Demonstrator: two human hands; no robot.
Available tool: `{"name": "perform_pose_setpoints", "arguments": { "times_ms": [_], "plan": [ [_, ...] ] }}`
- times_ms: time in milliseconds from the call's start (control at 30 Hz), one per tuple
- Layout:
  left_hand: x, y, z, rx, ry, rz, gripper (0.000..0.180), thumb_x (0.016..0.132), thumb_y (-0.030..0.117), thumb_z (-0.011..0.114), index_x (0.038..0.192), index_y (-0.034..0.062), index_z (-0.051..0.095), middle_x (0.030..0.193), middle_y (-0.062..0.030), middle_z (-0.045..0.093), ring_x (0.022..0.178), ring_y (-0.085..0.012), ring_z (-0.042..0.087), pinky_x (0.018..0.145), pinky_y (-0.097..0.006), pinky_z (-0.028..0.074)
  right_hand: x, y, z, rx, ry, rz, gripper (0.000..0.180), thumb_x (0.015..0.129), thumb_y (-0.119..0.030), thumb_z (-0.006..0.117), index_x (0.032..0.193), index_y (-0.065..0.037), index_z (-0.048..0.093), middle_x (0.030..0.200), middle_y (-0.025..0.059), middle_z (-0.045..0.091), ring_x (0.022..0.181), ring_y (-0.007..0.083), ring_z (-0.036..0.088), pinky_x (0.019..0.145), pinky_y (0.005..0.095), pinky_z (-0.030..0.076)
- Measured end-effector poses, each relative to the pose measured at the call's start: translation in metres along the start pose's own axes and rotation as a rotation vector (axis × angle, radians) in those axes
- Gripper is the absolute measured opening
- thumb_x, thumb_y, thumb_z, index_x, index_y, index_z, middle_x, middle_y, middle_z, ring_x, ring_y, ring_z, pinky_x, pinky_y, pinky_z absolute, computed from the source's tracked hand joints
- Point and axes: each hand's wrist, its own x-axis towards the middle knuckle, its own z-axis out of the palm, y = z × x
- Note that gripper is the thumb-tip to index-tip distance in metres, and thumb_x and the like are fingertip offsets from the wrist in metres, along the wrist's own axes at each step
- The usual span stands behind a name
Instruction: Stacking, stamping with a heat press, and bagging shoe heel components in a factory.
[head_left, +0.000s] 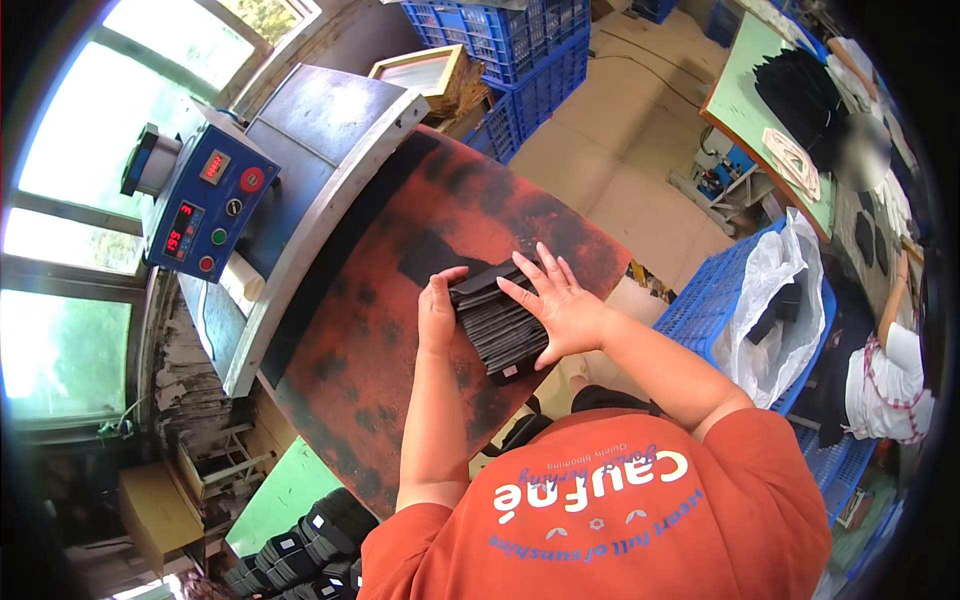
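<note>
A bundle of thin black fabric-like pieces (500, 325), packed side by side with their edges showing, rests on the red, dark-stained board (350, 340) near its front right edge. Pressed along the bundle's left side is my left hand (437, 312), its fingers together and partly hidden. Over the right part spreads my right hand (565, 308), fingers wide apart, with the thumb at the near edge. A small pale label (510, 371) shows at the bundle's near end. Just beyond my hands lies a flat black shape (428, 258), whose kind I cannot make out.
Left of the board stands a press-like machine with a blue control box (212, 200) and a metal plate (330, 120). Blue crates (520, 60) are stacked behind. A plastic-lined crate (770, 330) stands right. Black bundles (310, 540) lie lower left. Another person (885, 385) is at the far right.
</note>
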Motion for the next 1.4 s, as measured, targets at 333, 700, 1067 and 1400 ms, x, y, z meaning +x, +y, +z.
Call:
{"name": "perform_pose_setpoints", "arguments": {
  "times_ms": [333,700,1067,1400],
  "plan": [
    [-0.014,0.007,0.024,0.089,-0.023,0.14,0.061,0.101,0.054,0.041,0.129,0.0013,0.056,0.119,-0.0118,0.063,0.113,-0.0209,0.056,0.102,-0.034,0.041,0.009,-0.009,-0.001,-0.036,0.01,-0.072,0.126,0.055,-0.056,0.085,0.156,-0.019,0.019,0.161,0.0219,0.003,0.148,0.0469,-0.001,0.116,0.0658,0.009],
    [0.024,0.047,-0.02,1.458,-0.265,0.137,0.066,0.074,0.007,0.068,0.138,0.013,0.053,0.148,-0.0187,0.043,0.142,-0.0338,0.034,0.112,-0.053,0.029,-0.003,-0.016,0.005,-0.139,0.027,-0.143,0.116,0.056,-0.05,0.083,0.154,-0.026,0.027,0.143,0.0254,0.039,0.135,0.0427,0.035,0.112,0.0679,0.015],
    [0.065,0.013,-0.078,1.574,-0.297,0.414,0.043,0.079,0.002,0.056,0.122,0.0027,0.057,0.119,-0.0166,0.06,0.115,-0.0339,0.055,0.097,-0.044,0.044,-0.012,-0.011,0.026,-0.081,0.029,-0.055,0.119,0.063,-0.055,0.079,0.157,-0.033,0.01,0.154,0.0232,0.028,0.141,0.0409,0.028,0.103,0.0616,0.032],
    [0.049,0.062,-0.09,1.312,0.118,0.252,0.039,0.082,0.005,0.058,0.121,0.0026,0.06,0.115,-0.0227,0.064,0.11,-0.0398,0.061,0.093,-0.045,0.05,-0.028,-0.018,0.014,-0.05,0.135,-0.095,0.104,0.056,-0.04,0.083,0.148,-0.02,0.038,0.14,0.0173,0.042,0.13,0.0349,0.039,0.091,0.0527,0.038]
  ]
}}
